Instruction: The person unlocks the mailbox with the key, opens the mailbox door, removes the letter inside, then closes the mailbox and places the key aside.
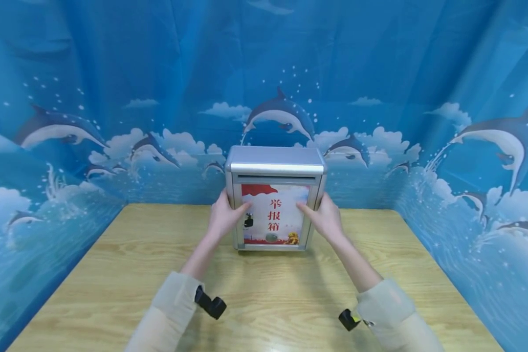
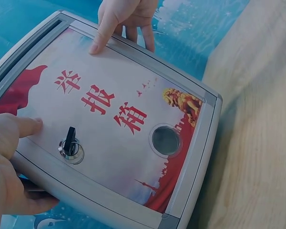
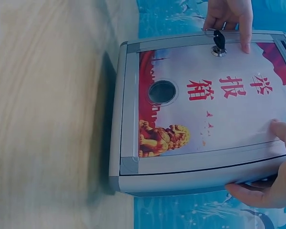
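Observation:
A silver metal report box [image 1: 276, 166] with a slot under its top edge is upright at the far middle of the table. Its front panel [image 2: 109, 86] carries red Chinese characters, a golden lion and a round window [image 2: 166, 140]. A black-headed key [image 3: 219, 40] sits in the lock on the panel's left side. My left hand [image 1: 226, 215] grips the box's left side, thumb laid on the front panel. On the right side my right hand [image 1: 324, 217] holds it the same way. The other fingers go round the sides and are partly hidden behind the box.
The wood-grain table [image 1: 158, 274] spreads out in front of the box. Behind it and along both sides hangs a blue curtain [image 1: 180, 73] printed with dolphins and clouds. A small black camera [image 1: 211, 303] is strapped at each wrist, over pale sleeves [image 1: 167, 305].

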The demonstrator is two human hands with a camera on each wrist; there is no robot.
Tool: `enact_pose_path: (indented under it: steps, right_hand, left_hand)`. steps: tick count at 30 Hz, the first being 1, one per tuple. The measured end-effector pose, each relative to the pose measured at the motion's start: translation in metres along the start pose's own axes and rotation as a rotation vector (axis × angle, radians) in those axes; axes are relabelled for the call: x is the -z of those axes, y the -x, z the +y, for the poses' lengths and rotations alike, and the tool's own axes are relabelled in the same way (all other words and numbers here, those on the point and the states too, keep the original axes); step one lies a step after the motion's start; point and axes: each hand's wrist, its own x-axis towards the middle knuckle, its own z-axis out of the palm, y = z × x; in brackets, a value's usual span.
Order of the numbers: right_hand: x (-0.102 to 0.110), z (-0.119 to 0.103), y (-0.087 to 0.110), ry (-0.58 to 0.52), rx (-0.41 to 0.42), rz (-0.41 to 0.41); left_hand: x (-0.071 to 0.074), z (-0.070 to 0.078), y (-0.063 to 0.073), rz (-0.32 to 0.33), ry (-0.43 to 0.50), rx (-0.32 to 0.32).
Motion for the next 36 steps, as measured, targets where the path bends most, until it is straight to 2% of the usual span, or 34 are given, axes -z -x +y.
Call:
enact_pose_path:
  steps: [5,11,21,29,36]
  right_hand:
    - [-0.003,0.004,0.006,-0.003,-0.018,0.000]
    - [-0.006,0.010,0.009,-0.003,-0.001,0.011]
    - [-0.011,0.019,0.006,-0.004,0.003,-0.001]
    - [-0.013,0.017,0.002,-0.014,0.006,0.015]
    - [-0.015,0.019,0.004,-0.023,0.009,0.021]
  left_hand:
    - [-0.003,-0.006,0.006,0.010,-0.003,-0.004]
    - [-0.008,-0.010,0.010,0.024,0.010,0.008]
    - [-0.012,-0.016,0.009,0.022,0.029,0.018]
    - [-0.011,-0.015,0.005,0.021,0.023,0.020]
    - [-0.013,-0.015,0.007,0.012,0.009,0.041]
